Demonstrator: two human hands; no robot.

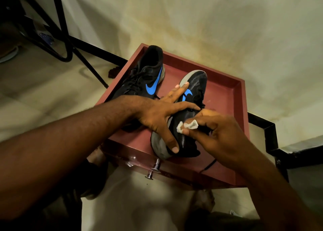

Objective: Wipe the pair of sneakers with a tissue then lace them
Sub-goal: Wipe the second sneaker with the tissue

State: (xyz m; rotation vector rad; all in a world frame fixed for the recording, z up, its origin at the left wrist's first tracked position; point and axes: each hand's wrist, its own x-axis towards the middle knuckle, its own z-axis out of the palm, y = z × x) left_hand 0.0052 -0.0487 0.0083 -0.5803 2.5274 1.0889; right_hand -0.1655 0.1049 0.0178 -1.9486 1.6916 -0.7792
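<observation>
Two black sneakers with blue swooshes lie in a red tray (225, 89). The left sneaker (143, 79) rests on the tray at the back left, laces loose. The right sneaker (190, 112) is tilted on its side, grey sole facing left. My left hand (164, 115) grips it, fingers spread along the sole and the thumb wrapped over its heel end. My right hand (216, 134) pinches a small crumpled white tissue (187, 126) and presses it against the sneaker's black upper. A black lace end (208, 166) trails over the tray's front.
The tray sits on a red drawer unit with a chrome knob (153, 169) at its front. A black metal frame (57, 30) stands at the back left. A black skirting line runs along the stained wall. My feet (94, 162) show below on the tiled floor.
</observation>
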